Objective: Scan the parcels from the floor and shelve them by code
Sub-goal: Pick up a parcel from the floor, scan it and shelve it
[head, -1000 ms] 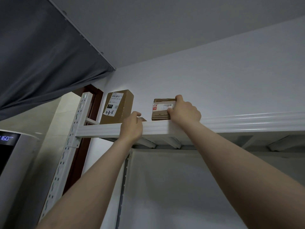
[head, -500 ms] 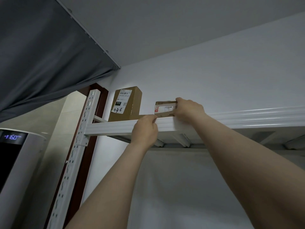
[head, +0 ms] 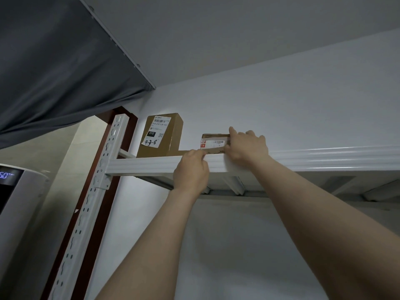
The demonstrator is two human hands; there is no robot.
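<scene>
Two hands reach up to the top shelf (head: 303, 158); the small parcel (head: 214, 142) lies flat there, long axis along the shelf edge, right of the tall box (head: 161, 135); right hand (head: 246, 146) fingers wrap its right end; left hand (head: 191, 169) fingers pinch its lower left corner at the rim; judged next move: push it back from the edge

My left hand (head: 191, 169) slid right along the shelf rail (head: 151, 166) to the small parcel (head: 214, 142), which now sits lower, flatter than before.
</scene>
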